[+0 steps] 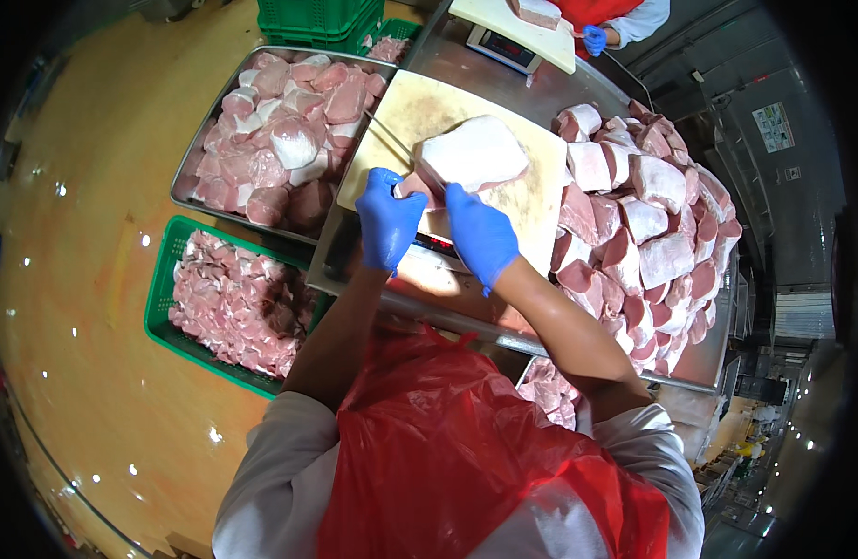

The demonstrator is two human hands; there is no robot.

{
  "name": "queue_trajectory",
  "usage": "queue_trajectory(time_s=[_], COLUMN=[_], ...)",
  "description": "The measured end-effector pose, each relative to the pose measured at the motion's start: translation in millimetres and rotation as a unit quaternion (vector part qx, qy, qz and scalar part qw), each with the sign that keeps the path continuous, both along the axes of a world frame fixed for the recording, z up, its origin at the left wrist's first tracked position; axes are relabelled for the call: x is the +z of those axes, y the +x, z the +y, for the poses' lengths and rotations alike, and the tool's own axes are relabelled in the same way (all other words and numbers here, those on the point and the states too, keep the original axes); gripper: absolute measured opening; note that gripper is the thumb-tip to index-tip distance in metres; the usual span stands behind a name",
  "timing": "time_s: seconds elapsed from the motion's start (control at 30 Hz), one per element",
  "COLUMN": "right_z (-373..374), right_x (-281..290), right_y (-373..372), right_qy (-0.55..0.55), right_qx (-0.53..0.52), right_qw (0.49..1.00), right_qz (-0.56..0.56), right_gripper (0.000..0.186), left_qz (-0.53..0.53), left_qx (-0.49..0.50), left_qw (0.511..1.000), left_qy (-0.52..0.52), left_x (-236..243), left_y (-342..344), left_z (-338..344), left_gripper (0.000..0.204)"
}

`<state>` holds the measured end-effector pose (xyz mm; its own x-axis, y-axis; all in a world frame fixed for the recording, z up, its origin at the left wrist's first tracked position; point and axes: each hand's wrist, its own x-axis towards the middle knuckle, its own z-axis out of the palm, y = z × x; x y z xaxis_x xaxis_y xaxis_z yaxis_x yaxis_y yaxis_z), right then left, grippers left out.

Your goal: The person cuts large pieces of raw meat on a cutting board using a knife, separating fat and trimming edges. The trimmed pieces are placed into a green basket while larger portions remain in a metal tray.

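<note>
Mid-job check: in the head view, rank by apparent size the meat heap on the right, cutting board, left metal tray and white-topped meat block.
1. Meat heap
2. Cutting board and metal tray: too alike to rank, both partly covered
3. Meat block, clearly smallest

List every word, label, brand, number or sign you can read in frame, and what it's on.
None cleanly readable.
Red-lit display between the left hand and right hand: too small.
Scale display at the top: small, blurred.
Wall poster at upper right: print too small.
Smaller wall sign below it: too small.
No brand legible.
</note>
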<state>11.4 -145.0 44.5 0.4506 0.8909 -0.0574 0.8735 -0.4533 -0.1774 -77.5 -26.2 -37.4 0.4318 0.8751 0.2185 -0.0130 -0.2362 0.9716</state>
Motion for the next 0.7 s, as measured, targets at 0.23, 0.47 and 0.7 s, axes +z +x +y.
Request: queue_trajectory(time_s=[0.23, 0.47, 0.7], right_z=[-137, -254, -200], right_x=[9, 0, -24], right_y=[17, 6, 5], right_qy=[-0.155, -0.002, 0.317], right_qx=[0.027, -0.066, -0.17], right_qw=[0.987, 0.996, 0.928], right_qz=[-0.014, 0.053, 0.101], right_gripper=[0.027, 0.015, 0.02], left_qz=[0.124, 0.145, 0.245], left_qx=[-0.011, -0.103, -0.036], left_qw=[0.977, 0.967, 0.966], left_qy=[0.176, -0.182, 0.074], left_x=[-8, -36, 21], left_y=[-30, -249, -145], left_z=[22, 110, 107], left_gripper=[0.024, 0.019, 0.044])
